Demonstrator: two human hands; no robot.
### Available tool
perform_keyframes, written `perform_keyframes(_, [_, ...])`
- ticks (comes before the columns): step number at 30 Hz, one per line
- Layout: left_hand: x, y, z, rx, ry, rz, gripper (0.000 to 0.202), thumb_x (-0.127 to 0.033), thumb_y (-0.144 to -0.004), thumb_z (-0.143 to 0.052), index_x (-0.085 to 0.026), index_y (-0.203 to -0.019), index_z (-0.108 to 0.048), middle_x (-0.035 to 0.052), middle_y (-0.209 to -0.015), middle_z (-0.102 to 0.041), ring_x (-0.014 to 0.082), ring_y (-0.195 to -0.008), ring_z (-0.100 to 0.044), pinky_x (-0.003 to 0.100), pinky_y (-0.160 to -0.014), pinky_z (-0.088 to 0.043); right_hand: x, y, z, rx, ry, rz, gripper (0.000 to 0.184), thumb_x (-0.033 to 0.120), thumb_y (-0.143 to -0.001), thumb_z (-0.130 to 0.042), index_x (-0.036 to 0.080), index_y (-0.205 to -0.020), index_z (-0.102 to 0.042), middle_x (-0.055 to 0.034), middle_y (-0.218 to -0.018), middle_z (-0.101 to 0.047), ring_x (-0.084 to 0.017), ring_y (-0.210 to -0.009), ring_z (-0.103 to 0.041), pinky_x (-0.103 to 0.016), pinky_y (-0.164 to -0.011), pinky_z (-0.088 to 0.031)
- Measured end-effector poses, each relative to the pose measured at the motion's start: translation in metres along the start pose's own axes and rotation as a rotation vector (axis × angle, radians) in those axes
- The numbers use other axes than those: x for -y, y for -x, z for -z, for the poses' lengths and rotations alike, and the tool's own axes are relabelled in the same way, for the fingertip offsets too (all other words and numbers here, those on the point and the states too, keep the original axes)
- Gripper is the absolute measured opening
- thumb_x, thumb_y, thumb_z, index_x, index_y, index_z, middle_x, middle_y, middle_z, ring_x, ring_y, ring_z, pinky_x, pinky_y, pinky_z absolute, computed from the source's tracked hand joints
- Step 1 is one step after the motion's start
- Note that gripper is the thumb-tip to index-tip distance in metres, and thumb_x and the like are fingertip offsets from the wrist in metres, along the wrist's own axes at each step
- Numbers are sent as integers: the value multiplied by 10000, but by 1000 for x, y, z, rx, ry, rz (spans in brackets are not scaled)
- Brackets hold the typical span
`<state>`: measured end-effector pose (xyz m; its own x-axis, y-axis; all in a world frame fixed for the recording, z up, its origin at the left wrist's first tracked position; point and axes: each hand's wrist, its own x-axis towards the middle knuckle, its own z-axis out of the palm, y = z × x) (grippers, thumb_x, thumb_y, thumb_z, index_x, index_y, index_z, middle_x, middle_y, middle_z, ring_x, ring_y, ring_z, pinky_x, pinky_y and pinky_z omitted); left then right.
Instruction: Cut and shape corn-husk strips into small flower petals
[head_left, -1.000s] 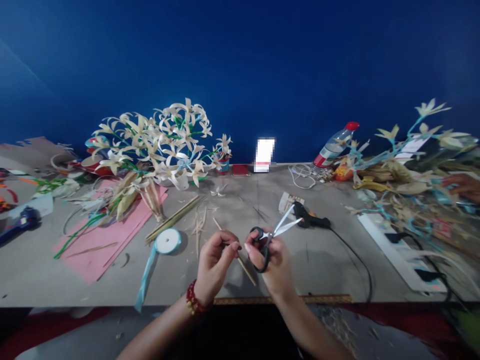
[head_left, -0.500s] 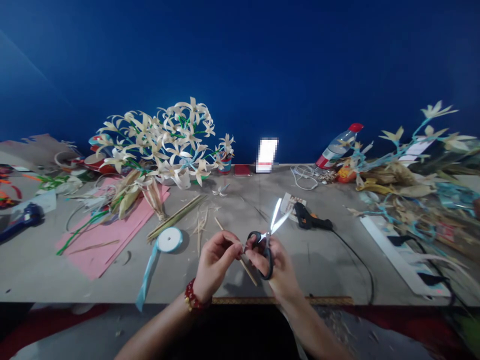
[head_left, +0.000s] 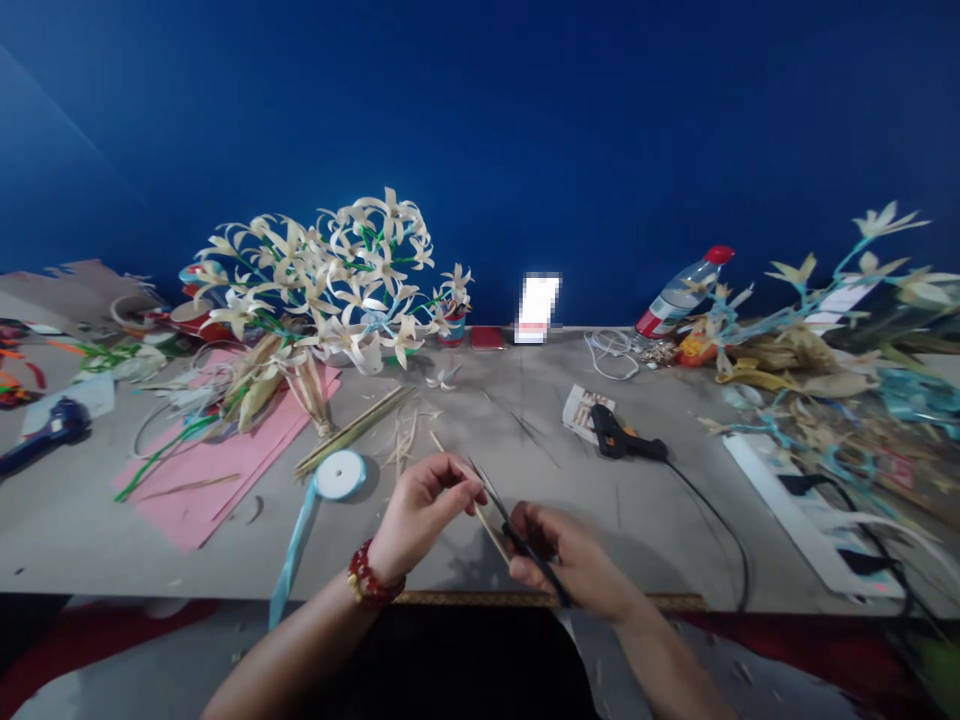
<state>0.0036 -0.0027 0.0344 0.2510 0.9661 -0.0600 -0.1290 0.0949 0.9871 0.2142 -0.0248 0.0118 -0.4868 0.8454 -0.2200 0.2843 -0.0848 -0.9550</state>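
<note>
My left hand (head_left: pixel 435 505), a beaded bracelet at its wrist, is closed in a pinch over the table's middle. What lies between its thumb and fingers is too small to make out. My right hand (head_left: pixel 566 560) grips a pair of scissors (head_left: pixel 504 515) with black handles. The blades are seen edge-on and point up and left, their tips right by my left fingertips. Beneath both hands a thin pale stick (head_left: pixel 495 537) runs slantwise, its middle partly covered by my left hand.
A roll of light-blue ribbon (head_left: pixel 340 474) lies left, beside pink sheets (head_left: pixel 202 515) and dried strips (head_left: pixel 356 430). Cream flowers (head_left: pixel 375 260) stand behind. To the right are a black glue gun (head_left: pixel 626 437) with its cord, a white power strip (head_left: pixel 780 520) and a tilted bottle (head_left: pixel 679 292).
My right hand has turned the scissors from blades spread, pointing up and right, to edge-on toward my left fingertips. My left hand has shifted slightly left, still pinching.
</note>
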Motion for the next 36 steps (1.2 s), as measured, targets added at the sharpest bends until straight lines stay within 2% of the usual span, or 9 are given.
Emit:
perform_keyframes(5, [-2, 0, 2, 9, -22, 1, 196, -308, -856, -659, -137, -767, -626, 43, -734, -684, 116, -628, -573, 232, -634, -471, 1, -2, -1, 22, -18, -12, 465, 590, -707, -727, 205, -722, -468, 58, -651, -420, -103, -573, -334, -221, -523, -287])
perform_keyframes(14, [-5, -1, 4, 59, -26, 25, 208, -324, -850, -678, -129, -788, -642, 52, -745, -693, 109, -620, -565, 225, -627, -455, 11, 0, -1, 38, -168, -132, 512, 589, -653, -772, 216, -680, -421, 71, -578, -455, -90, -502, -399, -214, -476, -301])
perform_keyframes(19, [-7, -3, 6, 64, -33, 35, 211, -322, -839, -693, -131, -766, -642, 47, -729, -700, 104, -605, -572, 218, -615, -457, 12, -1, -1, 18, -152, -141, 507, 572, -642, -785, 215, -667, -426, 74, -555, -454, -87, -484, -404, -212, -467, -310])
perform_keyframes(25, [-8, -4, 7, 76, -35, 45, 214, -312, -836, -697, -124, -752, -637, 52, -713, -708, 98, -584, -579, 215, -605, -462, 9, -2, 1, -19, -71, -83, 485, 542, -649, -788, 210, -631, -435, 70, -543, -448, -86, -490, -372, -210, -452, -282])
perform_keyframes(31, [-10, -5, 7, 83, -39, 58, 222, -311, -829, -702, -128, -731, -625, 45, -697, -708, 93, -568, -579, 206, -589, -464, 4, -3, 2, -47, -30, -95, 465, 484, -659, -807, 209, -613, -435, 65, -528, -478, -90, -481, -395, -201, -437, -302])
perform_keyframes(36, [-12, -7, 8, 84, -52, 55, 231, -310, -829, -702, -131, -714, -614, 31, -671, -701, 82, -540, -572, 195, -570, -454, 3, -5, 2, -82, 26, -113, 469, 436, -650, -805, 213, -603, -396, 75, -519, -448, -89, -483, -403, -199, -443, -308])
